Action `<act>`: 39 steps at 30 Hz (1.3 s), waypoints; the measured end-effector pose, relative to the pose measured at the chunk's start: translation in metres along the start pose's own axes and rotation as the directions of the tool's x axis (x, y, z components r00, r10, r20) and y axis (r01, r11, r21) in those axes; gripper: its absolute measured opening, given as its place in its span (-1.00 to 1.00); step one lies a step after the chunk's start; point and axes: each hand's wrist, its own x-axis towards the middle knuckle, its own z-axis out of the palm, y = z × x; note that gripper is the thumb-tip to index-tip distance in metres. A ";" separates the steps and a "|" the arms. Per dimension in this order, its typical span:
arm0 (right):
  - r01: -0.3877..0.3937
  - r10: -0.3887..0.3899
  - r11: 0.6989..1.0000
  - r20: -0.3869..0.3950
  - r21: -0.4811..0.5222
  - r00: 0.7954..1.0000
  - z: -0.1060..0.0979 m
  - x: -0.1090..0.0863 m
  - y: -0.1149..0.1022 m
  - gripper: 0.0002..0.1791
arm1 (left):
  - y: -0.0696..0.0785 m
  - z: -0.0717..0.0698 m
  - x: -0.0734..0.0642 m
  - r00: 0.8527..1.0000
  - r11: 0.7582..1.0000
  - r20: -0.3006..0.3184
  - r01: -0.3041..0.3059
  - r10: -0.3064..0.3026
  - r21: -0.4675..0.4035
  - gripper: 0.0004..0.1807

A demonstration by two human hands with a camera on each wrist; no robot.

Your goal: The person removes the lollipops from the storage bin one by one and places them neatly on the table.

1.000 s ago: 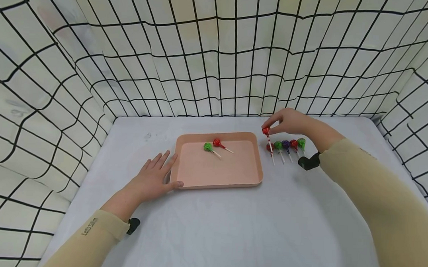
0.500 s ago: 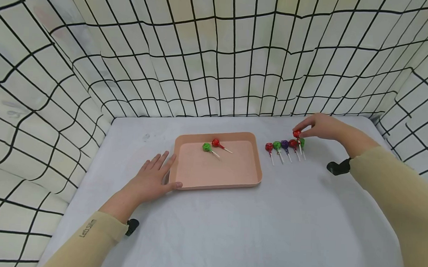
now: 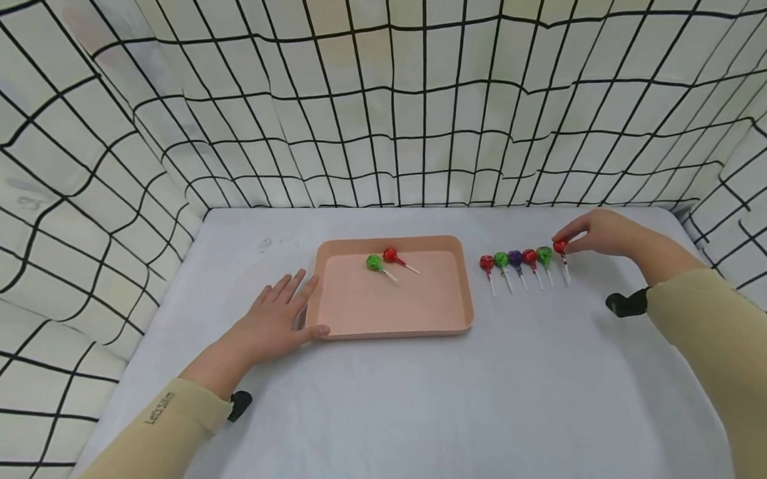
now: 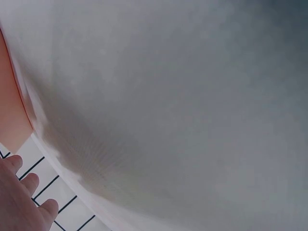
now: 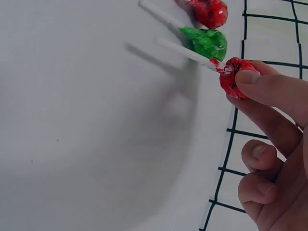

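My right hand [image 3: 605, 233] pinches the red wrapped head of a lollipop [image 5: 234, 77] between thumb and fingers, its white stick pointing toward me. That lollipop is at the right end of a row, beside a green lollipop [image 3: 544, 254]. Further left in the row are a red one [image 3: 529, 256], a purple one [image 3: 515, 258], another green one [image 3: 501, 260] and another red one [image 3: 487, 262]. My left hand [image 3: 270, 331], fingers straight and spread, touches the left edge of a pink tray [image 3: 387, 311]. On the tray lie a green lollipop [image 3: 374, 263] and a red lollipop [image 3: 391, 255].
A white cloth [image 3: 414, 412] covers the table. Black grid netting [image 3: 422, 91] over pale walls rises behind the table and on both sides. The row of lollipops lies to the right of the tray.
My right hand has carried the red lollipop rightward, from above the row's left end, past the other lollipops, to its right end. The left hand and tray have stayed put.
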 end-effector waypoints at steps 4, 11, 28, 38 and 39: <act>-0.018 0.017 1.000 0.026 0.023 0.999 0.004 0.003 0.006 -0.66 | 0.000 0.000 0.000 1.000 1.000 -0.009 0.002 -0.002 -0.005 0.12; -0.047 0.045 0.998 0.048 0.040 0.998 0.011 0.009 0.014 -0.67 | 0.000 -0.001 0.001 1.000 1.000 0.010 0.002 -0.002 -0.003 0.12; -0.037 0.037 0.999 0.016 0.038 0.999 0.015 0.010 0.015 -0.63 | 0.002 -0.003 -0.001 1.000 1.000 -0.004 -0.012 0.012 -0.005 0.15; -0.037 0.038 0.999 -0.019 0.031 0.999 0.008 0.007 0.016 -0.58 | 0.004 -0.004 -0.001 1.000 1.000 -0.004 -0.004 0.004 -0.002 0.12; -0.037 0.038 0.999 -0.019 0.038 0.999 0.007 0.007 0.015 -0.58 | 0.004 -0.004 -0.001 1.000 1.000 -0.003 -0.001 0.001 -0.001 0.12</act>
